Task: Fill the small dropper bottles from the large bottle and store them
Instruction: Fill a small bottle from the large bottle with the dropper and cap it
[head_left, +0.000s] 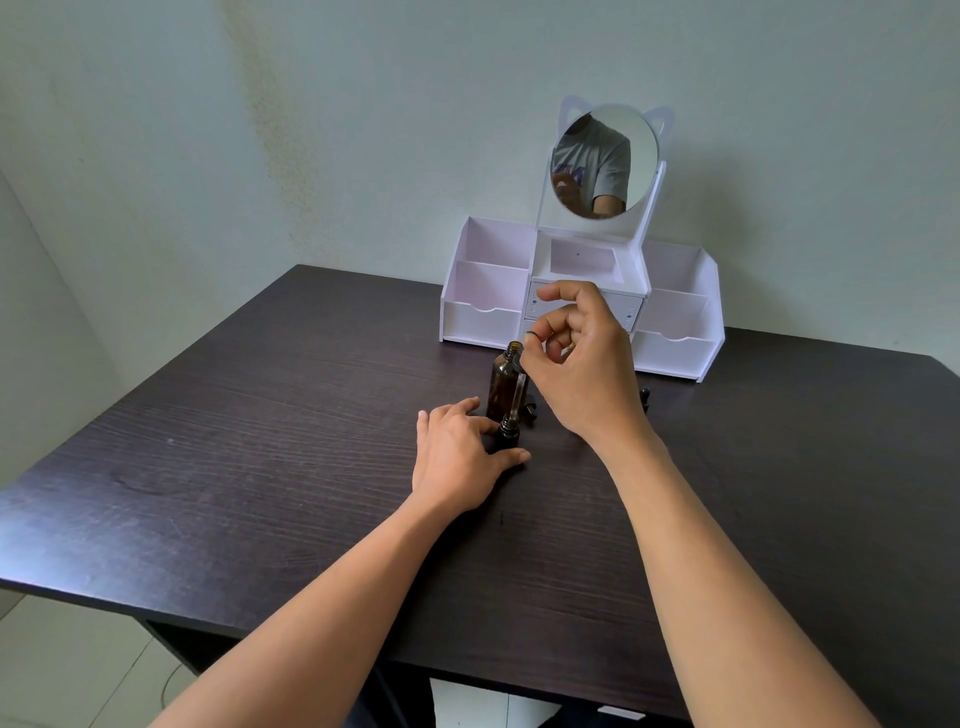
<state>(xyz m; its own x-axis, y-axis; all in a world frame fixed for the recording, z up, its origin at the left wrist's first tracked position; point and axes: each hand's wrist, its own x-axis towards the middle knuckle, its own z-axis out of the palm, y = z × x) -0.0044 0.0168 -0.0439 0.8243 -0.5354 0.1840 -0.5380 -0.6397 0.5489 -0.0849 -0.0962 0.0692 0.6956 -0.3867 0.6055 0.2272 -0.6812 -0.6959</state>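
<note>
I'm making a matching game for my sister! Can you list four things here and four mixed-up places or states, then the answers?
Things: 1 large brown bottle; 2 small bottle; 3 glass dropper; 4 mirror.
States: A pinched by the right hand; B rising above the white organizer; C open, standing on the table; D gripped by the left hand.
Pairs: 1-C, 2-D, 3-A, 4-B.

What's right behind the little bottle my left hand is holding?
The large brown bottle, uncapped, with the white organizer farther back. The right hand, pinching the dropper, covers most of what lies beside that bottle.
</note>
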